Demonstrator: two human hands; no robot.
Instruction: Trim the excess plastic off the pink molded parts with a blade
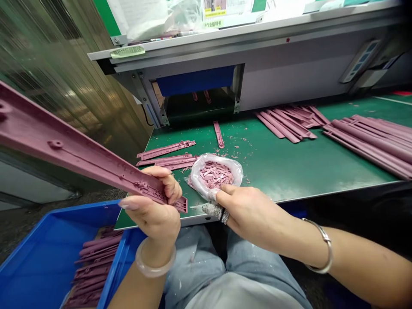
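My left hand (157,210) is closed around the end of a long pink plastic strip (90,159), which slants up to the left edge of the view. Ribs and small bosses show on its inner face. My right hand (247,210) is closed on a small knife (210,210) with a whitish wrapped handle, its thin tip pointing left. The fingers of this hand also touch the near rim of a clear plastic bag (237,169). Pink scraps (215,174) fill the bag, which stands open on the green bench top (273,171).
Pink strips (170,155) lie left of the bag, and a short pink piece (219,134) lies behind it. Piles of strips (370,141) are at the right. A blue bin (41,240) with more strips stands lower left. A metal shelf (257,34) overhangs the bench.
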